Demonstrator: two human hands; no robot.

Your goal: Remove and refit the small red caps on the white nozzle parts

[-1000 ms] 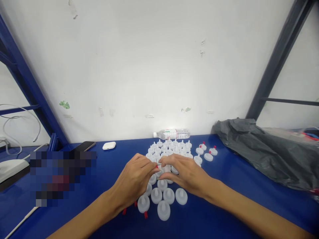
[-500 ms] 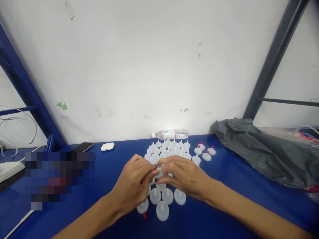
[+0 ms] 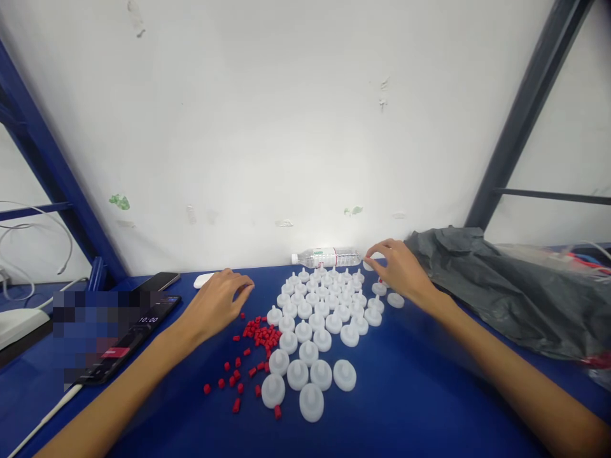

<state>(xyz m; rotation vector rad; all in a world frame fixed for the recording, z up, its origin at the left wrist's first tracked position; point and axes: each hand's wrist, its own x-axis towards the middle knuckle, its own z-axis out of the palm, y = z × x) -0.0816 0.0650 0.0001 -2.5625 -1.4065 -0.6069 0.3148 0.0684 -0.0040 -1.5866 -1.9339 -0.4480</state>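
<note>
Several white round plastic pieces with a nozzle on top (image 3: 312, 318) stand in rows on the blue table (image 3: 429, 381). A loose heap of small red caps (image 3: 260, 334) lies to their left. My left hand (image 3: 217, 304) hovers just behind the red caps, fingers loosely bent and apart, nothing in them. My right hand (image 3: 398, 267) is stretched to the far right corner of the rows, thumb and forefinger pinched on a white piece (image 3: 368, 264). Under its palm a few white pieces (image 3: 395, 299) stand apart from the rows.
A clear water bottle (image 3: 329, 257) lies against the white wall. A crumpled grey plastic bag (image 3: 501, 292) covers the right side. On the left are a phone showing a timer (image 3: 121, 343), a second phone (image 3: 160, 281), a white earbud case (image 3: 200, 280) and a white cable (image 3: 42, 420).
Both hands were together over the middle of the white pieces. They have parted: the left went left and back, the right went to the far right, uncovering the red caps.
</note>
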